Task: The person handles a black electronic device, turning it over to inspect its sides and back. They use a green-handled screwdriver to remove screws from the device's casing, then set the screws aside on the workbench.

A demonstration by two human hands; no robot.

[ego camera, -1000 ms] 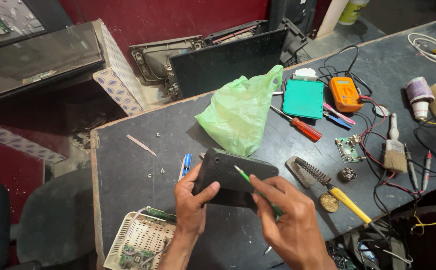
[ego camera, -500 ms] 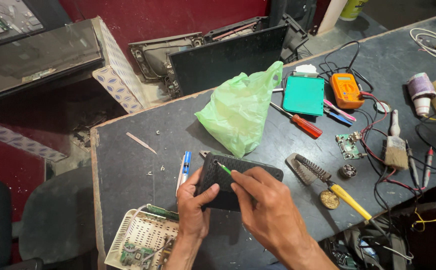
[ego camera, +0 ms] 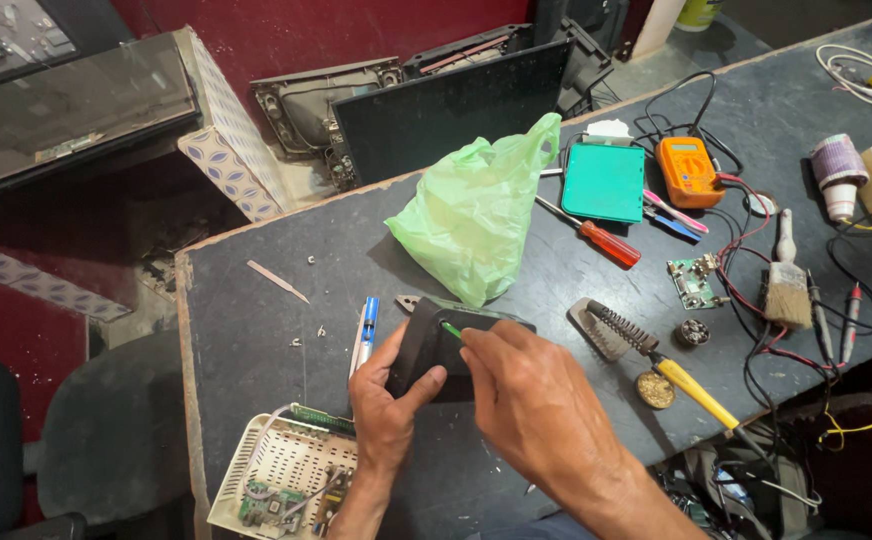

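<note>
Dark matte bench [ego camera: 256,330]; left hand [ego camera: 386,410] grips black plastic casing [ego camera: 431,350]; right hand [ego camera: 536,410] holds green tool [ego camera: 452,329].

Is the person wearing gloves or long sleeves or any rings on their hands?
No gloves: the left hand and right hand are both bare. No sleeves reach the forearms that show, and no ring, watch or bracelet is visible from this side.
</note>
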